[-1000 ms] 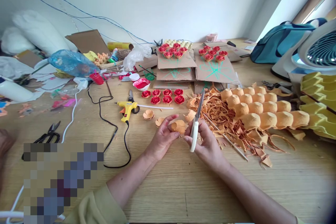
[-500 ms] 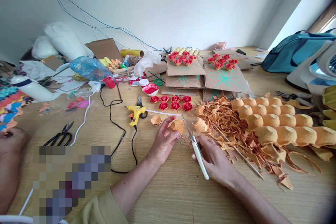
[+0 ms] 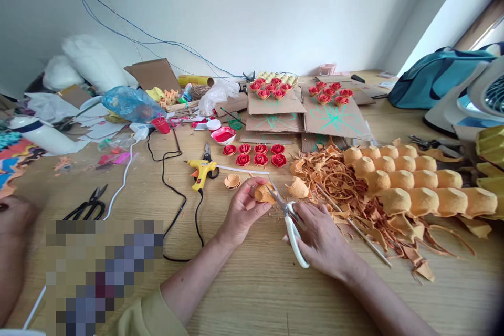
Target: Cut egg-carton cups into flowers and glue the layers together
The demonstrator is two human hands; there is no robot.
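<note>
Pinched in the fingers of my left hand (image 3: 247, 209) is an orange egg carton cup (image 3: 263, 193). My right hand (image 3: 321, 239) grips white-handled scissors (image 3: 293, 236), their blades parted and the tips at the cup's right edge. Just beyond the scissors lies another cut carton cup (image 3: 297, 188). A small petalled cup (image 3: 232, 181) rests left of my left hand, below the yellow glue gun (image 3: 202, 173). Red paper roses (image 3: 260, 159) stand in two rows behind my hands.
Orange scraps (image 3: 334, 173) and a thin stick (image 3: 354, 226) lie right of my hands, beside an orange egg carton (image 3: 429, 199). Cardboard sheets (image 3: 334, 118) bear more roses. Black scissors (image 3: 88, 205) and another person's hand (image 3: 18, 215) are at left. A red paint bowl (image 3: 223, 135) sits behind.
The scissors have opened and their blades have moved left onto the cup's edge. My left hand has turned the cup slightly. The whole view has shifted a little.
</note>
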